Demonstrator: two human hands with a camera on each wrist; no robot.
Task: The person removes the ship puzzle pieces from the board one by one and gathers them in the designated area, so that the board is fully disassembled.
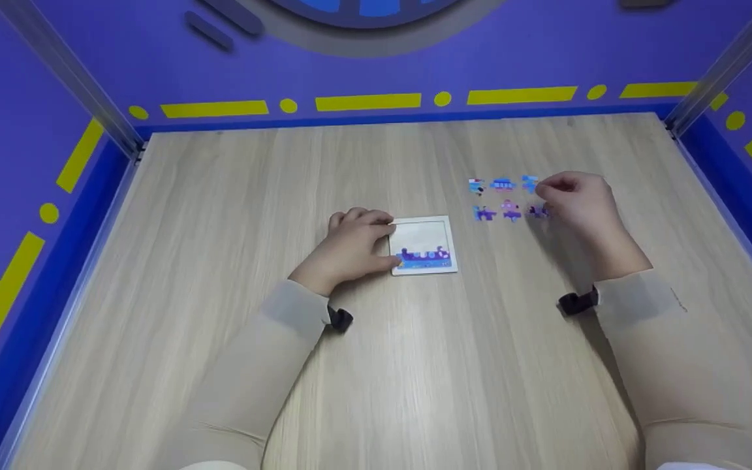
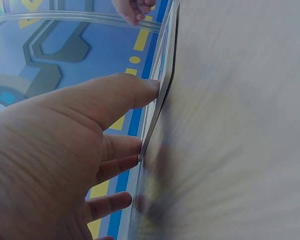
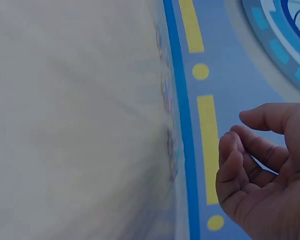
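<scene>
A square white-bordered jigsaw tray [image 1: 423, 236] lies on the table, with joined purple and blue pieces [image 1: 425, 257] along its near side. My left hand [image 1: 355, 251] rests at the tray's left edge, thumb at the near corner and fingertips at the far one. In the left wrist view the thumb [image 2: 125, 95] touches the tray's border [image 2: 165, 85], its fingers fairly straight. Several loose jigsaw pieces [image 1: 502, 185] lie in two rows right of the tray. Over the rightmost ones hovers my right hand [image 1: 578, 202], fingers loosely bent, a small gap between thumb and index finger [image 3: 250, 140], nothing visible between them.
The wooden table [image 1: 271, 196] is bounded by a blue-purple back wall [image 1: 376, 78] and side walls with yellow markings. Black wrist straps [image 1: 578, 302] sit at both sleeve cuffs.
</scene>
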